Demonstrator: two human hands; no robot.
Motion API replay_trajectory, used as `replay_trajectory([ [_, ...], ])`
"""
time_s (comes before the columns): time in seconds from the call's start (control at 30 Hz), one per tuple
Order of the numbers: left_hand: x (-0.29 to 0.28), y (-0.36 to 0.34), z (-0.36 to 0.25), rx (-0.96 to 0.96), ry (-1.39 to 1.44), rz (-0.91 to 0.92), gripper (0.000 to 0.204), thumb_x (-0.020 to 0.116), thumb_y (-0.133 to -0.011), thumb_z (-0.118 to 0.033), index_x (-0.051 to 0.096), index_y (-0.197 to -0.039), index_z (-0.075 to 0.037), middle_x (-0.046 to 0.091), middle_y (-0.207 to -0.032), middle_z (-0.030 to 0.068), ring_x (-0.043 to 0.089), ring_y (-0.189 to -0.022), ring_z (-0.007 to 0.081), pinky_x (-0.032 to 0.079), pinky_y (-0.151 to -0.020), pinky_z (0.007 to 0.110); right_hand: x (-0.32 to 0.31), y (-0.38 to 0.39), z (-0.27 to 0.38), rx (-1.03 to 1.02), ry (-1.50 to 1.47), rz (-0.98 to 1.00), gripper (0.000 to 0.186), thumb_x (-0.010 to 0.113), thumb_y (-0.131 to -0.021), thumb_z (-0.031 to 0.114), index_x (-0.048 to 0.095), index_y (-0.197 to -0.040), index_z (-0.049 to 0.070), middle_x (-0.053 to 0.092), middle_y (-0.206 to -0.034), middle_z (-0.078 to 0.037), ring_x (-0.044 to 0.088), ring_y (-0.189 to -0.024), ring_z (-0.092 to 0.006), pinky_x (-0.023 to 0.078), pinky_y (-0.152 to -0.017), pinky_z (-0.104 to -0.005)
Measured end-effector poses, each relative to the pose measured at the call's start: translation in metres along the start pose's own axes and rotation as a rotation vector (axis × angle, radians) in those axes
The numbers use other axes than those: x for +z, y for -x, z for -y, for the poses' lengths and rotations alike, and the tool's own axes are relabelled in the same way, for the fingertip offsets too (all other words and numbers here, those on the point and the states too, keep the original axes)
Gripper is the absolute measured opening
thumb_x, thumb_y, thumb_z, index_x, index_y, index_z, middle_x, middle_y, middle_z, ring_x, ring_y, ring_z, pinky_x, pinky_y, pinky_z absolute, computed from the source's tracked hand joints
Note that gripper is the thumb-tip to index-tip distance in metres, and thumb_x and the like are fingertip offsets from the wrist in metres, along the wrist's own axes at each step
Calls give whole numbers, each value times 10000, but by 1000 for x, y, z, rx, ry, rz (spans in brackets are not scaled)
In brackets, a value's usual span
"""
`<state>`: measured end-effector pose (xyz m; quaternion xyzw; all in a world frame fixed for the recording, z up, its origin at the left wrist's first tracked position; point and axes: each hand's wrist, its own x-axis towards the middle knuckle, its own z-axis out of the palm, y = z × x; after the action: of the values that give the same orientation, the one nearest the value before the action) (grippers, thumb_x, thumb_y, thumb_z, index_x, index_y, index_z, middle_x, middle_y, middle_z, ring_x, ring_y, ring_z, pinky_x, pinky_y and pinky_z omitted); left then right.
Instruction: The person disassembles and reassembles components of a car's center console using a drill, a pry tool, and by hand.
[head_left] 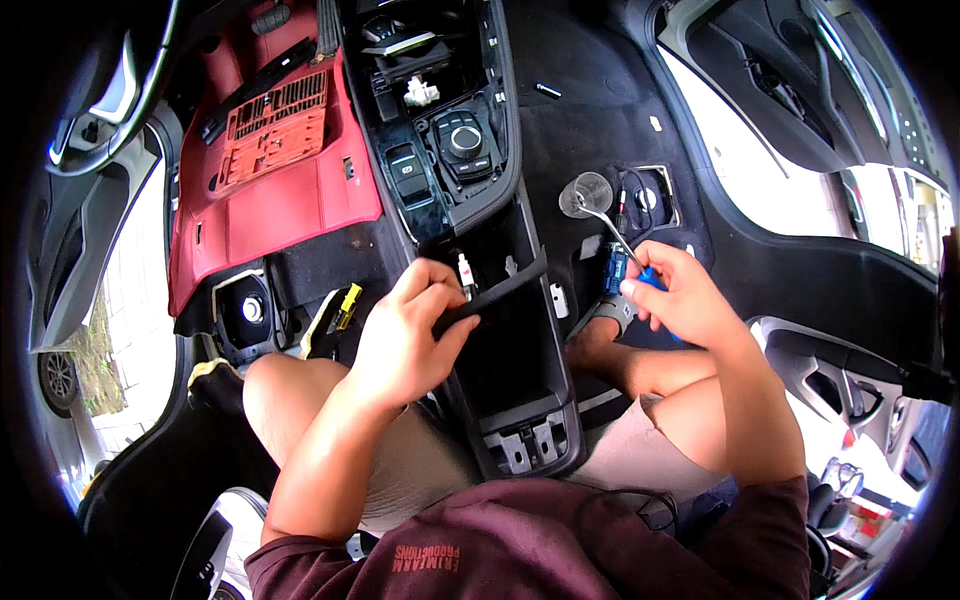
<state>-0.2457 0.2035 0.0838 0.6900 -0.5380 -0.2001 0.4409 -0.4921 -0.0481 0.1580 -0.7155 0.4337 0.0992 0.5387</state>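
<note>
In my right hand (pixel 678 290) is a hooked tool (pixel 622 237) with a blue handle and a bent metal shaft. Its tip reaches the clear plastic cup (pixel 585 195) standing on the dark floor. My left hand (pixel 415 325) is curled at the black centre console (pixel 510 380), thumb and fingers around the dark edge between its two compartments. Just beside those fingers, a small white tube (pixel 465 272) stands in the forward compartment. The console straddles the space between my knees, and its rear end shows bare metal brackets (pixel 530 447).
A red floor covering (pixel 270 215) at left carries an orange tool case (pixel 275 130). Control knob panel (pixel 463 142) and white connector (pixel 422 92) sit farther up the console. Near my left knee lies a yellow-handled tool (pixel 348 305). Round speakers (pixel 252 308) flank both sides.
</note>
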Motion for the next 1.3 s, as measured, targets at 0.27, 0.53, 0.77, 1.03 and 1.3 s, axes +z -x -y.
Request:
replay_trajectory([
  [0.27,-8,-4,-10,-74,153,234,214,809,-876,48,777,-1088,49,678,-1156,150,744,-1001,330,608,-875,389,73,-22,5,-311,-277,122,779,845,-850,-88,553,-1560,43,689,-1434,-92,716,-1030,-163,604,-954,-360],
  [0.53,-32,-21,10,-130,247,355,208,755,-918,60,797,-1118,19,727,-1143,158,744,-1034,335,591,-897,400,81,-23,-6,-371,-23,86,342,845,-898,11,743,-1224,8,794,-1139,-145,790,-1068,-249,587,-950,-372],
  [0.77,-24,-30,16,-116,-44,218,350,796,-880,15,776,-1228,-13,760,-1215,170,725,-1137,373,566,-1030,452,46,-38,5,91,-436,286,435,822,-874,-69,716,-1274,68,754,-1107,-44,693,-867,-100,562,-755,-260],
  [1.03,1,-34,5,-66,-130,289,500,791,-901,-66,726,-1396,-73,800,-1143,120,726,-1030,343,528,-928,460,19,-66,-58,37,-1075,426,524,792,-969,23,584,-1450,18,670,-1002,-51,580,-681,-112,476,-622,-273],
  [1.3,54,-7,-15,111,543,349,661,652,-951,89,525,-1597,27,584,-1588,259,683,-1282,386,529,-1098,488,38,-80,-39,173,-871,-23,650,629,-1135,451,454,-1693,167,715,-1207,-80,702,-834,-153,464,-580,-255],
])
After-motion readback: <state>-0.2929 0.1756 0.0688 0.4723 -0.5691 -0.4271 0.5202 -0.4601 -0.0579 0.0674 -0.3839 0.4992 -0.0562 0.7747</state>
